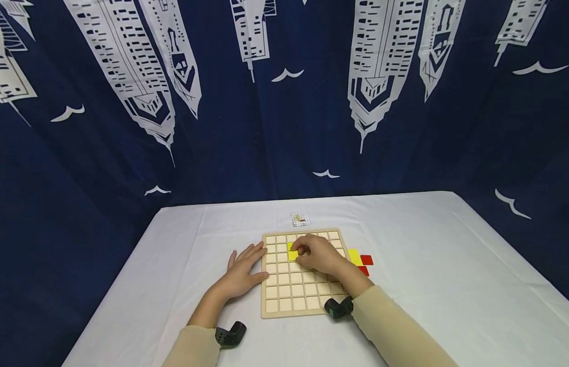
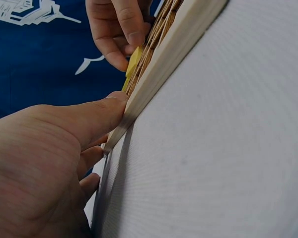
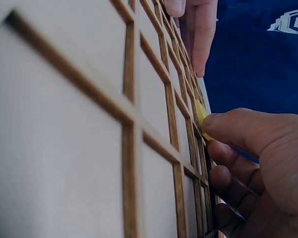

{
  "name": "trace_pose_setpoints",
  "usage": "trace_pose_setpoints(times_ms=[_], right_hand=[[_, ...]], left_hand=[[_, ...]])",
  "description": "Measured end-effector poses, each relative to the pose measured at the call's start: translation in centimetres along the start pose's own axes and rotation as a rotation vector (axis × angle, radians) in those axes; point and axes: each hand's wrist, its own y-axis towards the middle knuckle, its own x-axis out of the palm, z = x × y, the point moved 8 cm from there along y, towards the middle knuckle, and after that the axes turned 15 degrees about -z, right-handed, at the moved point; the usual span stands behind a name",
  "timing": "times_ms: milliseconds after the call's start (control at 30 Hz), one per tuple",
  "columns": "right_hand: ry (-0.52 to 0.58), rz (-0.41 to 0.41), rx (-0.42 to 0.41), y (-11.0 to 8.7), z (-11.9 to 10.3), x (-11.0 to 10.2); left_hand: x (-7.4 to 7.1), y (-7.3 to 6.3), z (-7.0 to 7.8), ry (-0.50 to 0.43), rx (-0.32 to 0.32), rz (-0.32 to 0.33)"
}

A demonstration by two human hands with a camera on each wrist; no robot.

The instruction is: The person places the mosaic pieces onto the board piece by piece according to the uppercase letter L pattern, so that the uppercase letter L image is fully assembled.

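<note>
A wooden grid board (image 1: 285, 313) with square cells lies on the white table. My left hand (image 1: 240, 275) rests at its left edge with the fingers spread, thumb and fingertips touching the frame. Over the upper middle of the grid, my right hand (image 1: 322, 255) pinches a yellow tile (image 3: 202, 119) between thumb and fingers. That tile stands tilted at the cells in both wrist views. Yellow (image 1: 293, 256) also shows in the grid beside the right fingertips in the head view. The right hand hides part of the cells beneath it.
Right of the board lie yellow tiles (image 1: 355, 257) and red tiles (image 1: 367, 260), partly behind the right forearm. Beyond the far edge sits a small printed grid card (image 1: 300, 219). A dark blue curtain (image 1: 266, 127) with white building prints hangs behind the table.
</note>
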Motion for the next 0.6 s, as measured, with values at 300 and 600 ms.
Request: trace_pose_setpoints(times_ms=[300,600], right_hand=[[0.007,0.007,0.004,-0.3,0.1,-0.1],[-0.004,0.032,-0.020,-1.7,-0.3,-0.8]], left_hand=[[0.0,0.1,0.1,0.003,-0.001,0.006],[0.0,0.0,0.2,0.004,-0.005,0.014]])
